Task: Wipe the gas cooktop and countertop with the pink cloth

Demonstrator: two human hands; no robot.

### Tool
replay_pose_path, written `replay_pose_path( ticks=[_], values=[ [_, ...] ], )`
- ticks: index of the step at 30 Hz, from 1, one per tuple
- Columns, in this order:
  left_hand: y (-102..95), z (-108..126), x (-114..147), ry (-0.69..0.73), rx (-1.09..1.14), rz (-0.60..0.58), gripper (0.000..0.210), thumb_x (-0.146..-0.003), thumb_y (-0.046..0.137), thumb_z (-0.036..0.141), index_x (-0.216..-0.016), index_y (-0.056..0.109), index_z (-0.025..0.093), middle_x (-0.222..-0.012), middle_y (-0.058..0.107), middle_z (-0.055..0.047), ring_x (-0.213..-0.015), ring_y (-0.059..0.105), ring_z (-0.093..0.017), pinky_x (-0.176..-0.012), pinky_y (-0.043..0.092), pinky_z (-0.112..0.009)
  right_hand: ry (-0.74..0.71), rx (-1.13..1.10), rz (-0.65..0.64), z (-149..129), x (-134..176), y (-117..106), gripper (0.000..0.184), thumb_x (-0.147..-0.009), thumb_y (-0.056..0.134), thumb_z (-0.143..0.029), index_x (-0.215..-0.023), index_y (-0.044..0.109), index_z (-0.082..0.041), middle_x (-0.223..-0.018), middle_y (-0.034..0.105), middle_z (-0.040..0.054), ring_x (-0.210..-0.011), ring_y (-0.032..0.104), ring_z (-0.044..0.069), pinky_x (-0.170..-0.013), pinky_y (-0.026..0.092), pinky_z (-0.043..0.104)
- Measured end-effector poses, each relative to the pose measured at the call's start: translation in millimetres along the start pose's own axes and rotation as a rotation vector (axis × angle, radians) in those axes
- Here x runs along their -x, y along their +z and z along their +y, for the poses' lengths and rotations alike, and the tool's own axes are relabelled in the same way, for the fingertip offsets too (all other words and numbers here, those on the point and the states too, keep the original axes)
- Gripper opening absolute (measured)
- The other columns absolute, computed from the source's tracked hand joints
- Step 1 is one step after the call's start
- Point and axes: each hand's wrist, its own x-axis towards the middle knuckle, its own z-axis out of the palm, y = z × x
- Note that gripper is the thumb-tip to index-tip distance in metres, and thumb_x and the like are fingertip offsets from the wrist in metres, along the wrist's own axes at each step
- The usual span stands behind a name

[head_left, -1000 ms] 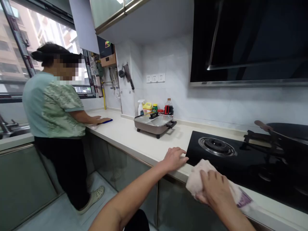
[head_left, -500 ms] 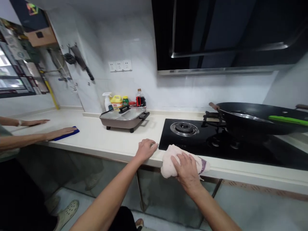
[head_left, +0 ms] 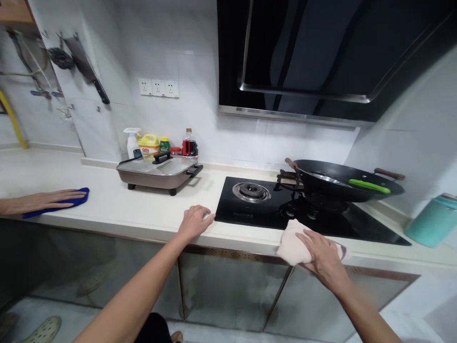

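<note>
head: right hand [head_left: 323,253] clutches 1 cloth [head_left: 293,242]; left hand [head_left: 194,222] rests unclenched beside 1 hob [head_left: 262,213].

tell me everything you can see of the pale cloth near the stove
The pale pink cloth looks soft and fluffy, with a purplish patch at its right end. It lies bunched, overlapping the counter's front edge, beside the cooktop. The person's right grip, a bare hand, rests on top, hiding part of it.

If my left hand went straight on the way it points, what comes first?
The black cooktop, most likely at its left edge; the left hand rests right beside it, contact unclear.
</note>
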Motion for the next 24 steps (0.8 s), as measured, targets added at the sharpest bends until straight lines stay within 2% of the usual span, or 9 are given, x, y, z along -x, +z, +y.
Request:
replay_pose_path(
  ticks=[4, 6, 8, 11, 14, 17, 19, 20, 24],
  values=[
    [3.9, 0, -1, -0.001, 0.012, 0.012, 0.036, -0.096, 0.053, 0.047, -0.106, 0.078, 0.023, -0.124, 0.074, -0.009, -0.124, 0.059, -0.031, -0.108, 0.039, -0.045, 0.136, -0.119, -0.089, 22, -18, -13, 0.048, -0.089, 0.060, -0.054, -0.129, 0.069, -0.028, -0.127, 0.068, 0.0097, -0.110, 0.062, 0.031, -0.089, 0.047, 0.043],
    [4.9, 1, -1, -0.001, 0.013, 0.020, 0.036, -0.096, 0.053, 0.048, -0.104, 0.078, 0.023, -0.123, 0.074, -0.009, -0.123, 0.059, -0.031, -0.107, 0.039, -0.046, 0.240, -0.111, -0.106, 11, -31, -16, 0.050, -0.090, 0.055, -0.061, -0.124, 0.070, -0.027, -0.121, 0.068, 0.0089, -0.105, 0.061, 0.030, -0.087, 0.047, 0.042],
    [4.8, 3, 0, -0.004, 0.008, 0.023, 0.036, -0.096, 0.054, 0.048, -0.103, 0.078, 0.023, -0.123, 0.073, -0.010, -0.123, 0.059, -0.031, -0.107, 0.039, -0.045, 0.270, -0.107, -0.121, -17, -47, -16, 0.053, -0.090, 0.055, -0.064, -0.125, 0.069, -0.027, -0.122, 0.067, 0.0095, -0.107, 0.059, 0.031, -0.088, 0.045, 0.043],
    [3.6, 4, 1, -0.009, -0.001, 0.017, 0.036, -0.096, 0.054, 0.049, -0.103, 0.078, 0.023, -0.122, 0.073, -0.010, -0.122, 0.058, -0.031, -0.106, 0.039, -0.045, 0.183, -0.172, -0.175, -73, -79, -17, 0.054, -0.090, 0.058, -0.060, -0.132, 0.066, -0.027, -0.128, 0.065, 0.0106, -0.111, 0.057, 0.032, -0.090, 0.041, 0.042],
    [2.8, 2, 2, -0.010, 0.005, 0.014, 0.036, -0.097, 0.054, 0.048, -0.104, 0.078, 0.023, -0.121, 0.073, -0.010, -0.122, 0.059, -0.031, -0.107, 0.040, -0.045, 0.114, -0.287, -0.256, -127, -123, -18, 0.041, -0.094, 0.059, -0.052, -0.126, 0.067, -0.026, -0.120, 0.067, 0.0095, -0.109, 0.058, 0.030, -0.090, 0.039, 0.040],
    [3.0, 0, 2, -0.014, 0.017, 0.024, 0.035, -0.097, 0.053, 0.047, -0.105, 0.077, 0.022, -0.121, 0.073, -0.009, -0.123, 0.059, -0.030, -0.106, 0.040, -0.043, 0.150, -0.360, -0.186, -167, -169, -19, 0.043, -0.097, 0.059, -0.049, -0.133, 0.061, -0.025, -0.125, 0.066, 0.0109, -0.114, 0.056, 0.031, -0.093, 0.039, 0.040],
    [2.8, -1, 2, -0.021, 0.014, 0.034, 0.035, -0.098, 0.053, 0.047, -0.105, 0.077, 0.023, -0.119, 0.074, -0.009, -0.122, 0.060, -0.029, -0.105, 0.040, -0.042, 0.122, -0.330, -0.112, -189, -191, -17, 0.059, -0.095, 0.063, -0.052, -0.146, 0.051, -0.026, -0.138, 0.059, 0.0143, -0.122, 0.051, 0.034, -0.099, 0.038, 0.045],
    [2.4, -1, 2, -0.020, 0.008, 0.036, 0.034, -0.098, 0.053, 0.046, -0.104, 0.077, 0.023, -0.118, 0.074, -0.008, -0.121, 0.061, -0.029, -0.104, 0.041, -0.042, 0.064, -0.309, -0.124, -198, -199, -15, 0.063, -0.094, 0.064, -0.054, -0.150, 0.048, -0.028, -0.141, 0.056, 0.0152, -0.125, 0.049, 0.035, -0.101, 0.037, 0.048],
    [0.8, -1, 3, -0.002, -0.013, 0.028, 0.028, -0.097, 0.054, 0.040, -0.101, 0.076, 0.024, -0.115, 0.074, -0.007, -0.118, 0.061, -0.027, -0.102, 0.042, -0.040, -0.222, -0.335, -0.362, -207, -203, -8, 0.047, -0.101, 0.050, -0.055, -0.140, 0.060, -0.029, -0.139, 0.059, 0.0132, -0.125, 0.050, 0.034, -0.105, 0.037, 0.054]
  ],
)
